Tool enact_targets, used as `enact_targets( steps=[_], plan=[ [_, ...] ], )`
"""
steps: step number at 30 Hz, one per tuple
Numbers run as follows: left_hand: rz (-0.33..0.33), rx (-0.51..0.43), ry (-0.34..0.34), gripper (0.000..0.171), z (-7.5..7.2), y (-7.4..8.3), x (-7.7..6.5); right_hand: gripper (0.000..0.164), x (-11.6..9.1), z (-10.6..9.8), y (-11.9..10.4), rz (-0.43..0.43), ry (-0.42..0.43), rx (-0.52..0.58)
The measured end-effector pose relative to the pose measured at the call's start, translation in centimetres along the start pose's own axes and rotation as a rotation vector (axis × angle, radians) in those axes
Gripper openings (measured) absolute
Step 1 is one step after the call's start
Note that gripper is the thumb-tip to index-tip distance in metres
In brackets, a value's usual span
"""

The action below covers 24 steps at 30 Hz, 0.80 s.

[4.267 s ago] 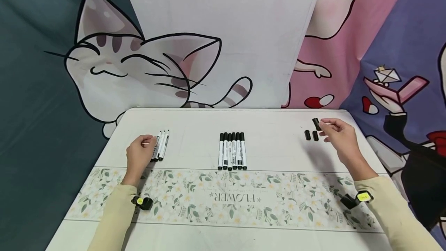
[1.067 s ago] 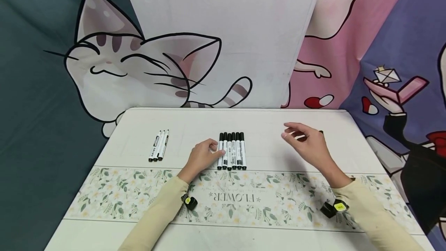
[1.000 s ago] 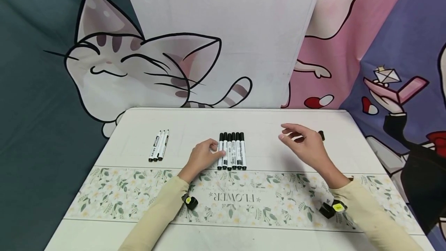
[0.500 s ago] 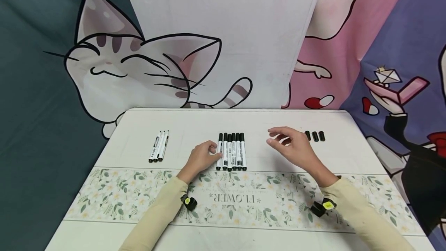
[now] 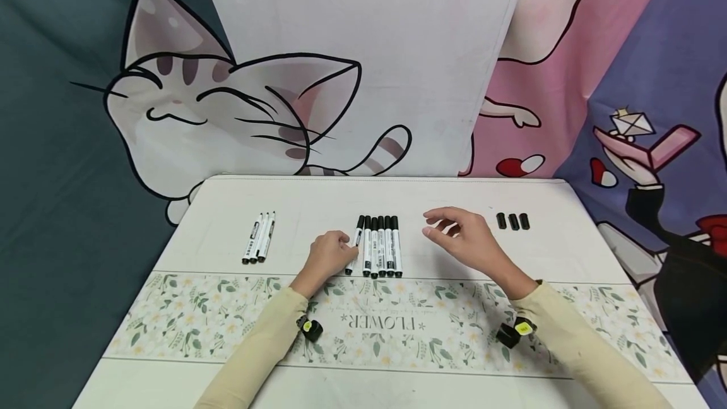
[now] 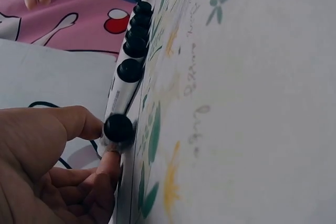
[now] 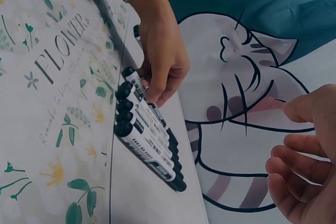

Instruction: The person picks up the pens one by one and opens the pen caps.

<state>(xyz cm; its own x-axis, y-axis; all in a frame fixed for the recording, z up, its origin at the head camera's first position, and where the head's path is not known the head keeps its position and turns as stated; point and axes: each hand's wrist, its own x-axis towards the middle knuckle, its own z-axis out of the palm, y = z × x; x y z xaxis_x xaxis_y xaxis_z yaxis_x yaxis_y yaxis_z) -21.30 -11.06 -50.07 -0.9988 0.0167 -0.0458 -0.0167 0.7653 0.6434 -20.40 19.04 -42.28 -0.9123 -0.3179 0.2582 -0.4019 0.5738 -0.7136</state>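
**One capped marker pinched just beside its row**

At far left of the counter (image 5: 312, 202), shows three uncapped markers (image 5: 260, 238) side by side. Next, with fingers of the left hand (image 5: 326, 257) pinched narrow, holds a capped marker (image 5: 358, 237), plain end angled farther out than the cap. Just beside, shows a row of five capped markers (image 5: 381, 246). Looks like the step of parting one marker from that row. Farther along, holds the right hand (image 5: 467, 238) above the counter, fingers loosely curved and apart, grasping nothing. At far right, shows three black caps (image 5: 514, 221).

Seems to call next for lifting the marker clear and bringing the right fingers to the capped end, probably for uncapping.

Materials, left to right: smooth white barrels with slim bared tips; straight white cylinders, black-printed, likely hard plastic and apt to roll; short tubular caps, dark, probably plastic too.
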Motion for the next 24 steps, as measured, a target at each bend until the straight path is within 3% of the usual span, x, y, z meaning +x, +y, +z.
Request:
enact_targets(
  steps=[12, 24],
  plan=[
    [0.060, -0.076, -0.008, 0.019, -2.4, -0.2, -1.1, 0.030, 0.6, 0.2, -0.3, -0.013, -0.049, -0.008],
    [0.251, -0.110, 0.048, 0.020, -4.4, 1.0, -2.9, 0.030, 1.6, -0.8, -1.8, -0.095, -0.054, -0.032]
  ],
)
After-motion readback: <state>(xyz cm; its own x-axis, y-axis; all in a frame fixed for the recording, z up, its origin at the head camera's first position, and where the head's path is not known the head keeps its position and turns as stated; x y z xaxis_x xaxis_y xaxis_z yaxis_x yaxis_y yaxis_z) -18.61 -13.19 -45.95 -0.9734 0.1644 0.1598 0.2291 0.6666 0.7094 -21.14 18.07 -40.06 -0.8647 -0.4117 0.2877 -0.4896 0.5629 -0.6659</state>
